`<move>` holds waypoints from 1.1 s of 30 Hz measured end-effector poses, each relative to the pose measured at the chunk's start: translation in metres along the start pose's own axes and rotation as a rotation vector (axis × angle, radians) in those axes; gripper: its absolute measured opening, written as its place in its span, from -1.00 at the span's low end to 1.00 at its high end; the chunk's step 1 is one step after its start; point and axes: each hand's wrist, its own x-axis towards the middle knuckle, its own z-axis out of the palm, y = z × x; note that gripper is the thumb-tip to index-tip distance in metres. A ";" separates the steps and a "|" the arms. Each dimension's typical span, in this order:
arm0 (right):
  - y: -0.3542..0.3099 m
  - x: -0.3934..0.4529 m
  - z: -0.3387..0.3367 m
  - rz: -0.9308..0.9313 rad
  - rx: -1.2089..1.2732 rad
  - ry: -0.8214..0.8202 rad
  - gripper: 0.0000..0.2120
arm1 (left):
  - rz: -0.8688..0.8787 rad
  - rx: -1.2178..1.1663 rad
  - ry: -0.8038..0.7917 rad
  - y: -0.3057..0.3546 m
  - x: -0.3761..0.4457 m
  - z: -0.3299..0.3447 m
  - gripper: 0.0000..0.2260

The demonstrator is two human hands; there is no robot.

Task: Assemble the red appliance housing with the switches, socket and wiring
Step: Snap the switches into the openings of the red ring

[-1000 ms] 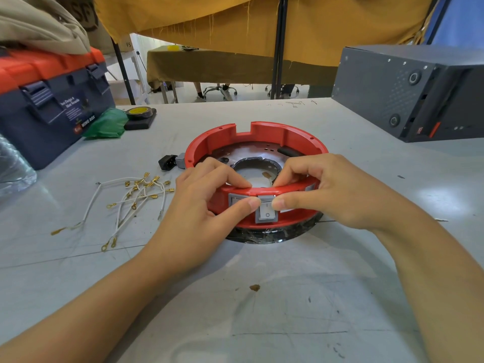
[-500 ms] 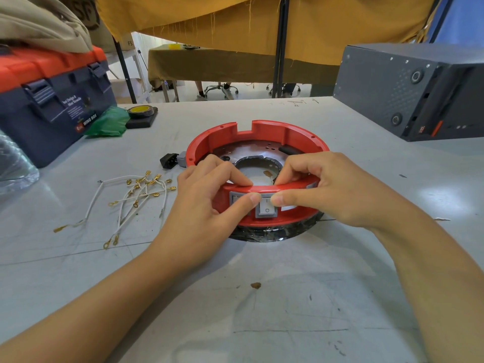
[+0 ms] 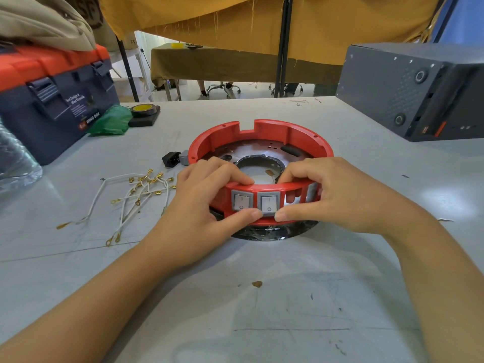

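The round red housing point(image 3: 262, 132) sits on a black base in the middle of the table. Two grey rocker switches point(image 3: 268, 204) sit side by side in its near wall. My left hand point(image 3: 199, 205) grips that wall, fingers curled over the rim and thumb under the left switch. My right hand point(image 3: 337, 195) grips the wall from the right, fingers over the rim, thumb just below the right switch. A bundle of white wires point(image 3: 136, 197) with gold terminals lies left of the housing. A black socket point(image 3: 171, 159) lies at the housing's left side.
A blue toolbox point(image 3: 52, 100) with an orange lid stands at the far left, a green bag point(image 3: 110, 121) and a tape roll point(image 3: 142, 111) beside it. A dark grey box point(image 3: 413, 90) stands at the far right. A clear plastic container point(image 3: 15, 158) sits at the left edge.
Both thumbs have slid down from the switch faces to the wall's lower edge, so the two switches now show fully, seated flush. The housing has not moved.
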 end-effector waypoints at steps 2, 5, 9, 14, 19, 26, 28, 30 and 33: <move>0.001 0.001 0.001 -0.014 -0.058 0.007 -0.64 | 0.000 0.020 -0.005 0.000 0.000 0.000 -0.66; 0.000 0.001 0.002 -0.027 -0.098 0.018 -0.63 | 0.003 0.044 -0.007 0.000 0.000 0.001 -0.64; -0.001 0.002 0.003 -0.037 -0.105 0.020 -0.64 | 0.000 0.076 0.017 0.002 -0.001 0.002 -0.66; 0.000 0.003 0.005 -0.023 -0.071 0.039 -0.69 | -0.021 0.077 0.035 0.005 0.000 0.003 -0.67; 0.001 0.005 0.009 -0.015 -0.093 0.058 -0.71 | -0.030 0.082 0.042 0.008 0.000 0.004 -0.71; 0.003 0.006 0.010 -0.016 -0.097 0.071 -0.71 | -0.035 0.081 0.047 0.009 0.000 0.005 -0.73; 0.002 0.006 0.010 -0.017 -0.098 0.075 -0.71 | -0.031 0.082 0.046 0.008 0.000 0.006 -0.72; 0.002 0.005 0.008 -0.019 -0.099 0.061 -0.72 | -0.022 0.073 0.043 0.007 0.000 0.005 -0.72; 0.000 0.002 0.002 -0.007 -0.024 0.053 -0.63 | 0.007 0.027 0.024 0.004 0.000 0.001 -0.73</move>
